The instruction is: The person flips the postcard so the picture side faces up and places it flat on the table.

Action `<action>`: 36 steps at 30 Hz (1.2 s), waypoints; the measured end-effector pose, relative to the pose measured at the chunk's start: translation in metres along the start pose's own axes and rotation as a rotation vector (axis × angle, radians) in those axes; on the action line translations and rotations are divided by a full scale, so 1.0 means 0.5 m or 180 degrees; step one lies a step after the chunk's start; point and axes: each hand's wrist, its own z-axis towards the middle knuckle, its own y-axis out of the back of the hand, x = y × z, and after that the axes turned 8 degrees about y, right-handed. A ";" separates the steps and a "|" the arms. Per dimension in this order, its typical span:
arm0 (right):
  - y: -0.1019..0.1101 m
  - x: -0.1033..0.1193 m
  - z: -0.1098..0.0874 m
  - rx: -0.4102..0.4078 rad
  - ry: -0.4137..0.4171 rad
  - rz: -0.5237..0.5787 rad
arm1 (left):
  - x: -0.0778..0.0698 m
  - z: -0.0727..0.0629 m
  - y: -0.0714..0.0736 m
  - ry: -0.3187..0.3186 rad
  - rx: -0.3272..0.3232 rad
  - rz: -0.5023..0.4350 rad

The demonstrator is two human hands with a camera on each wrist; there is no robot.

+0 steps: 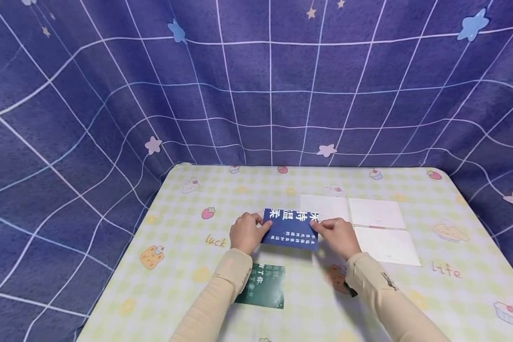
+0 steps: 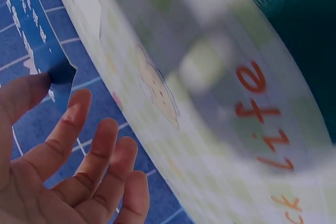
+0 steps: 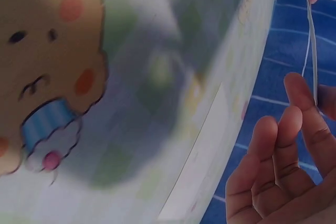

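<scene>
Your left hand (image 1: 247, 232) pinches one end of the blue card (image 1: 289, 232), thumb against index, other fingers loosely bent and off it. Your right hand (image 1: 338, 236) pinches the opposite end likewise, remaining fingers slack. Card's held up off the tablecloth (image 1: 184, 289), between your hands. Green card (image 1: 265, 287) lies by your left sleeve (image 1: 213, 294); white cards (image 1: 386, 244) lie near your right hand.
</scene>
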 end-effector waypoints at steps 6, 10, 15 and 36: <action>-0.014 0.017 0.007 0.0075 0.0121 -0.0153 | 0.014 0.005 0.011 0.0061 -0.0040 0.0095; -0.031 0.030 0.013 0.0111 0.0141 -0.0176 | 0.029 0.009 0.019 0.0165 -0.0054 0.0149; -0.058 0.044 0.023 0.0142 0.0153 -0.0189 | 0.054 0.013 0.030 0.0263 -0.0041 0.0195; -0.164 0.093 0.037 0.0508 0.0208 -0.0502 | 0.148 0.030 0.054 0.0621 -0.0095 0.0529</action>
